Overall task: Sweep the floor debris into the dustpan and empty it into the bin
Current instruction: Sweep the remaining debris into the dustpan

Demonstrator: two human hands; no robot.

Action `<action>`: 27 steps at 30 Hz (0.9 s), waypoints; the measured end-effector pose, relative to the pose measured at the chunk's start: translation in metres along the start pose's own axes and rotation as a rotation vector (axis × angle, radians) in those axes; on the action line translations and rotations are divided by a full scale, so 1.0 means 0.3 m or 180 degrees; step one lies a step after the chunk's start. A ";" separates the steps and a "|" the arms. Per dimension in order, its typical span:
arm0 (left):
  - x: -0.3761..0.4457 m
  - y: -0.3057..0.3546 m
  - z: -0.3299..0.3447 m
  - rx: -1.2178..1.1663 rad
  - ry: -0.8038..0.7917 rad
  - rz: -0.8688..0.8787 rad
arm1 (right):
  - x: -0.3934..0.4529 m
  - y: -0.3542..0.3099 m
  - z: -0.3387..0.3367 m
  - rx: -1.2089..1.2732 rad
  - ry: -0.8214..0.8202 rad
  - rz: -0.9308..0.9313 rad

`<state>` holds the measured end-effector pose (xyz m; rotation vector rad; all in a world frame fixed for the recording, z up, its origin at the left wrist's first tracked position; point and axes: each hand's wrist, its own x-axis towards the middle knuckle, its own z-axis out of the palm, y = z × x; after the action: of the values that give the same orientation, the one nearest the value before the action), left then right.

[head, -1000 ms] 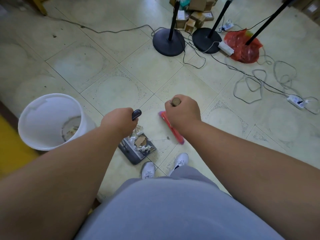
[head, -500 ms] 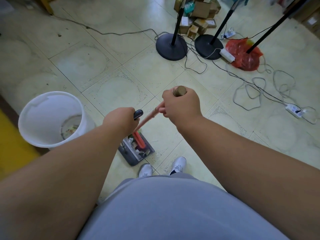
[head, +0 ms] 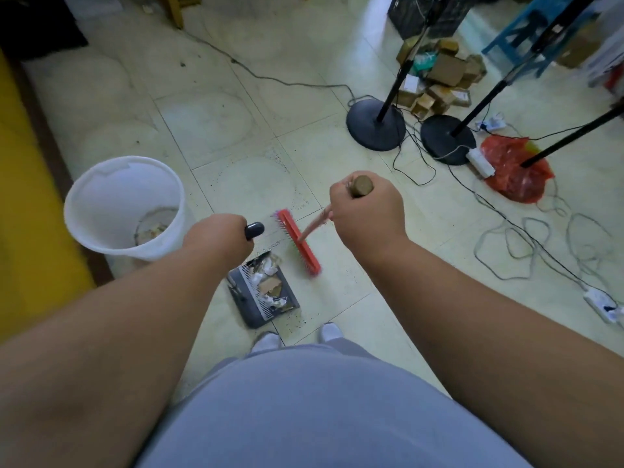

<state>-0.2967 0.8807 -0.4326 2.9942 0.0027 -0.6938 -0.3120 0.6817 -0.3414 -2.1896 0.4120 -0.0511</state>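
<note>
The left hand (head: 216, 236) is curled around the black handle (head: 254, 230) of the dustpan (head: 261, 295), its fingers wrapped tight with only the rounded handle tip poking out. The right hand (head: 366, 216) grips the top of the broom's wooden pole (head: 360, 186), fingers closed round it, the blunt end of the pole showing above the fist. The pole slants down and to the left to the red broom head (head: 299, 242), which lies on the tiled floor (head: 236, 136) just beyond the dustpan's far edge, close to it but not inside. The grey dustpan sits on the floor in front of the person's white shoes (head: 266, 339), holding scraps of crumpled white paper and a brown bit of cardboard (head: 270, 284). Fine dark specks are scattered on the tiles around the pan. To the left of the left hand stands a white bin (head: 125, 204), upright and open, with some litter at its bottom. Farther off, to the right, are two black round stand bases (head: 375, 125), a red plastic bag (head: 516, 168), a heap of small cardboard boxes (head: 439, 79) and loose cables (head: 540, 238) trailing to a white power strip (head: 602, 304).
</note>
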 end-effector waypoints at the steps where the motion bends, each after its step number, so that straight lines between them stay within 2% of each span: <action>1: -0.015 0.005 -0.001 -0.0032 0.0044 -0.0092 | 0.019 0.014 -0.012 -0.0001 -0.0032 -0.0048; 10: -0.169 0.165 0.005 -0.0484 0.0350 -0.1146 | 0.208 0.115 -0.145 -0.0164 -0.0929 -0.0675; 14: -0.253 0.234 0.059 -0.0413 0.0492 -0.1611 | 0.237 0.160 -0.128 -0.0380 -0.1468 -0.0897; 18: -0.367 0.270 0.090 -0.0819 0.0542 -0.1863 | 0.214 0.228 -0.107 -0.0469 -0.1826 -0.0857; 22: -0.474 0.306 0.114 -0.0886 0.0583 -0.2144 | 0.197 0.281 -0.124 -0.0587 -0.2197 -0.0716; 27: -0.628 0.335 0.195 -0.0989 0.0665 -0.2375 | 0.058 0.282 -0.114 -0.1269 -0.2679 -0.1420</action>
<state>-0.4899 0.7791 -0.3956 2.6885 1.1586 -0.3544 -0.3249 0.6029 -0.3889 -2.4014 -0.5832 0.7369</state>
